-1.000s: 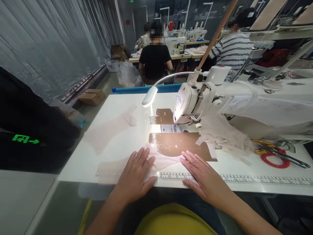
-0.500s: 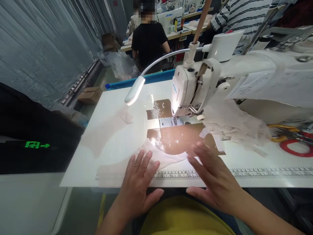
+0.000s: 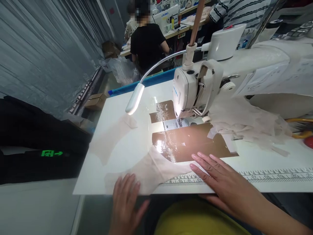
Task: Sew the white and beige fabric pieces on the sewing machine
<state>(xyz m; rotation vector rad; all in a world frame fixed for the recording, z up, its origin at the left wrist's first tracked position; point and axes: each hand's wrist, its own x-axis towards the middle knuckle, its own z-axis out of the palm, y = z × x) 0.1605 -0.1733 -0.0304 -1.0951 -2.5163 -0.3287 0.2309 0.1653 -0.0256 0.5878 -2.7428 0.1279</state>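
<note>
A thin, pale pink fabric piece (image 3: pixel 154 168) lies along the front of the white table, its narrow point toward the right. On its lower left part rest the spread fingers of my left hand (image 3: pixel 127 199), near the table's edge. My right hand (image 3: pixel 217 181) is flat with fingers extended, beside the fabric's right tip and over the printed ruler (image 3: pixel 181 180). Neither hand grips anything. Beyond the fabric stands a white sewing machine (image 3: pixel 187 93), its needle area lit over the metal plate (image 3: pixel 171 124).
A second sheer piece (image 3: pixel 112 138) lies at the table's left. Gathered pale fabric (image 3: pixel 249 122) sits under the machine arm. A lamp (image 3: pixel 135 99) hangs over the table on a bent neck. Brown shiny sheets (image 3: pixel 183 142) surround the needle plate. A person in black (image 3: pixel 148 45) sits beyond.
My left hand has slid left and toward me across the fabric, uncovering more of it. My right hand has flattened by the fabric's tip. The view has shifted slightly.
</note>
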